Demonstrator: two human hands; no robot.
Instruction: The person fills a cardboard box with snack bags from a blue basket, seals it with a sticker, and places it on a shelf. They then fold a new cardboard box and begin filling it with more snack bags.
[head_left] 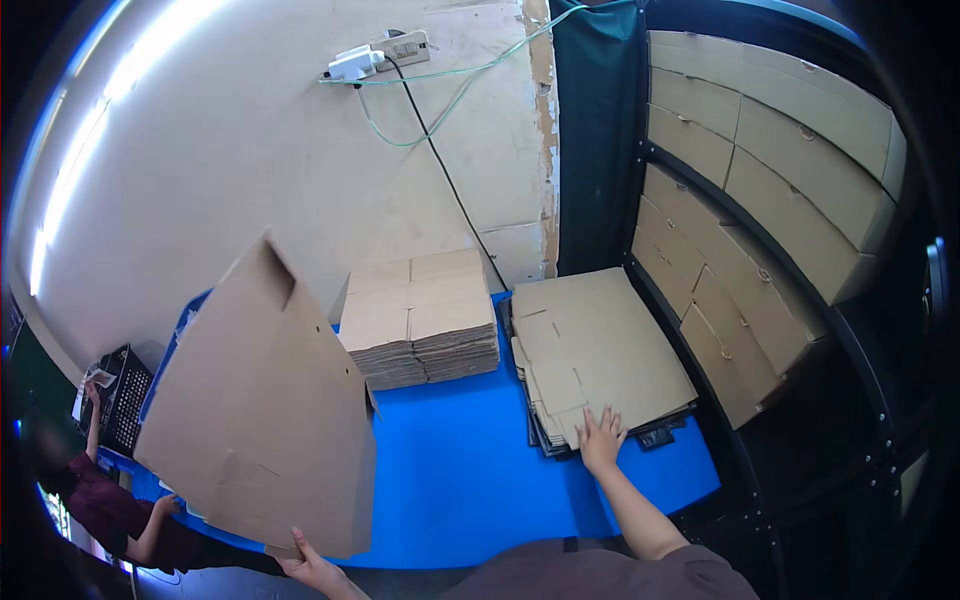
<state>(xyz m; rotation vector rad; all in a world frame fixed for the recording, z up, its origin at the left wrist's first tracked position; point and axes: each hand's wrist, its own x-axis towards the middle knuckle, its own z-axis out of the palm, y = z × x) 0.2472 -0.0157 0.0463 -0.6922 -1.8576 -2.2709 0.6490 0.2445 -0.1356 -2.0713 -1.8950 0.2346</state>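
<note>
My left hand (312,570) grips the lower edge of a large brown cardboard box (260,420), thumb on its near face. The box stands tilted at the left side of the table, partly unfolded, with a peaked opening at its top. My right hand (602,440) lies with fingers spread on the near edge of a stack of flat cardboard sheets (610,350). Slits show in the top sheet, and black plastic sticks out beneath the stack. Behind, between box and stack, sits a taller pile of folded cardboard (425,320).
The table has a blue top (450,480). Along the right, a black shelf rack (740,460) holds several closed cardboard boxes (800,190). A co-worker (110,510) stands at far left, one hand at a black crate (130,400). A black cable (440,165) runs down the wall behind.
</note>
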